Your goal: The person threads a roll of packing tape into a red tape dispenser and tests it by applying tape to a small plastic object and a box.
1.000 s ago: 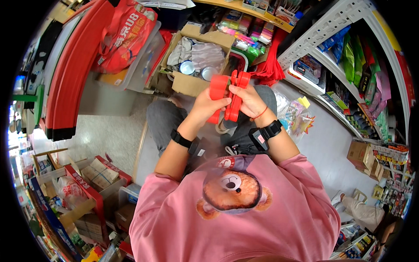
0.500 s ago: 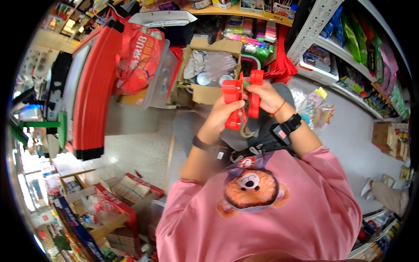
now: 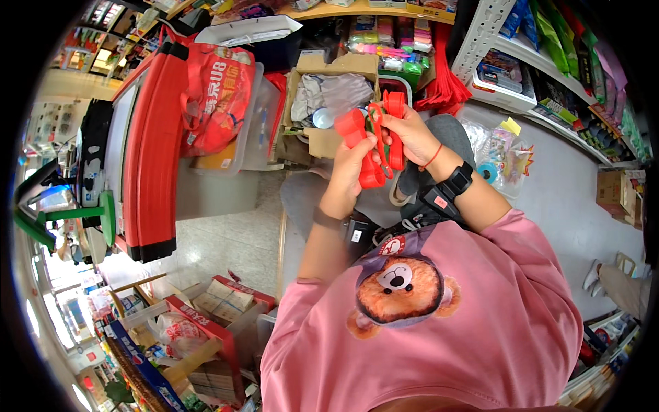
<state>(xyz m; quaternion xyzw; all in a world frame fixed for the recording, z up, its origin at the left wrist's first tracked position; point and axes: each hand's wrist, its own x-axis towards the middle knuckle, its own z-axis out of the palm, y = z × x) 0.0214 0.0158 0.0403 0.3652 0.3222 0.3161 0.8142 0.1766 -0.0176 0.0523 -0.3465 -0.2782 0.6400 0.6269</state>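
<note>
In front of me, above my lap, both hands hold glossy red lobed pieces that look like plastic. My left hand (image 3: 351,165) is closed around the left red piece (image 3: 351,128), thumb on top. My right hand (image 3: 410,134) grips the right red piece (image 3: 395,103), its fingers partly hidden behind it. Between the two runs a thin red loop-like part (image 3: 377,113) with a bit of green. Whether all these are joined, I cannot tell. Just beyond the hands stands an open cardboard box (image 3: 331,142) with crumpled clear plastic and round white items.
A red-sided case (image 3: 152,151) stands at the left beside a red bag (image 3: 223,96) and a clear bin. On the right are a white perforated rack (image 3: 484,38) and plastic-wrapped goods (image 3: 504,147) on the floor. Boxes (image 3: 206,329) crowd the lower left. A person's leg (image 3: 621,288) shows far right.
The red pieces have tilted, their tops leaning left, and the left one has shifted slightly left and down. Both hands keep hold. The whole view has shifted a little.
</note>
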